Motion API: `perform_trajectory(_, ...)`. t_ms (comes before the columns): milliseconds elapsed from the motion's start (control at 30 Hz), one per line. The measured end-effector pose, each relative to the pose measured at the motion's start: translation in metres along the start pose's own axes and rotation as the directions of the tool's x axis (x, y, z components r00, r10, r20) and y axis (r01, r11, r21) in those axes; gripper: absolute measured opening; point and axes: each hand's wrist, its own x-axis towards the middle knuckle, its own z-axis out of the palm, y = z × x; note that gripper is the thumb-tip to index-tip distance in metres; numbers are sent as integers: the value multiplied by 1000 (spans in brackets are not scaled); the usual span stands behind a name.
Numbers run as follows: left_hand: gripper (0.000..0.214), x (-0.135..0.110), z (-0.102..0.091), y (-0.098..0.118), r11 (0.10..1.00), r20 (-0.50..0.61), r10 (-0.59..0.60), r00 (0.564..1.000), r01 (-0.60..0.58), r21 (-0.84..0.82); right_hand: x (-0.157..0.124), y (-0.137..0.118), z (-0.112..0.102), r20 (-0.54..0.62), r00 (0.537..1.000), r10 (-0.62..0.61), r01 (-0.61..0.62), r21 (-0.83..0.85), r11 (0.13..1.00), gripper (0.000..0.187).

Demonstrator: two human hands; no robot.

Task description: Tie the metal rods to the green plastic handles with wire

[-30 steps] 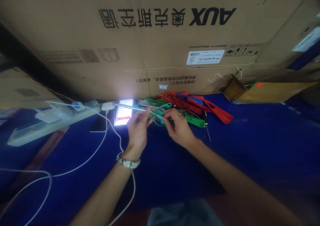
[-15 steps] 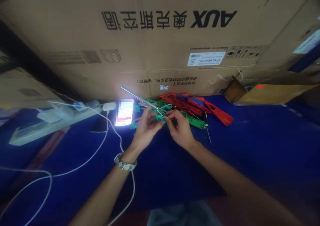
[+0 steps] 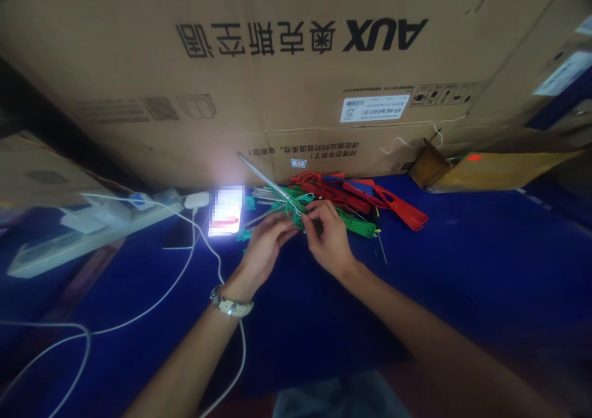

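Note:
My left hand [image 3: 263,248] and my right hand [image 3: 326,236] meet over a blue cloth [image 3: 462,270], fingers pinched together around a small green plastic piece [image 3: 296,211]. A thin metal rod [image 3: 268,180] sticks up and to the left from that pinch. Just behind the hands lies a pile of green plastic handles [image 3: 356,224], red ones [image 3: 393,202] and several metal rods [image 3: 268,193]. A watch [image 3: 230,305] is on my left wrist.
A lit phone [image 3: 226,210] lies left of the hands, with a white cable [image 3: 194,264] trailing toward me. A white power strip [image 3: 69,239] sits at the far left. A big AUX cardboard box [image 3: 296,73] walls off the back; a smaller carton [image 3: 490,168] lies at right.
The metal rod has swung from lying nearly level to pointing up and left. My left hand has turned and closed in on my right hand.

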Motion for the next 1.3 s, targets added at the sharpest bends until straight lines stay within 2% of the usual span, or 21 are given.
perform_trajectory(100, 18, 3, -3, 2, 999, 8, 13, 1000, -13, -47, -1, 2, 2, -9, 1000, 26, -26, 43, 999, 15)
perform_trajectory(200, 17, 6, -7, 2, 998, -61, 20, 998, -23, -61, -2, 5, 4, 8, 992, 123, -123, 110, 986, 15)
perform_trajectory(300, 16, 8, -9, 0, 998, -117, 66, 991, -66, 3, -3, 8, 5, 39, 971, 235, -238, 177, 955, 15)
perform_trajectory(367, 20, 9, -11, -2, 992, -141, 113, 984, -105, 65, -3, 10, 5, 43, 963, 267, -270, 201, 942, 16)
perform_trajectory(467, 26, 11, -13, -5, 981, -178, 171, 969, -151, 122, -2, 12, 5, 22, 967, 255, -254, 211, 944, 16)
perform_trajectory(633, 31, 11, -14, -4, 966, -184, 253, 950, -237, 107, -1, 18, 5, -20, 970, 243, -233, 220, 947, 17)
perform_trajectory(833, 22, 7, -1, -9, 908, -279, 418, 864, -386, 165, 1, 14, 7, -66, 961, 267, -248, 208, 946, 17)
perform_trajectory(933, 21, 5, 5, -11, 905, -276, 424, 863, -397, 151, 2, 8, 9, -81, 961, 263, -245, 183, 952, 17)
perform_trajectory(1167, 23, 3, 7, -12, 918, -232, 394, 889, -371, 136, 0, 4, 11, -99, 963, 249, -231, 167, 959, 17)
perform_trajectory(1300, 22, 4, 8, -13, 890, -245, 449, 860, -407, 205, 1, 4, 11, -105, 964, 244, -224, 172, 959, 15)
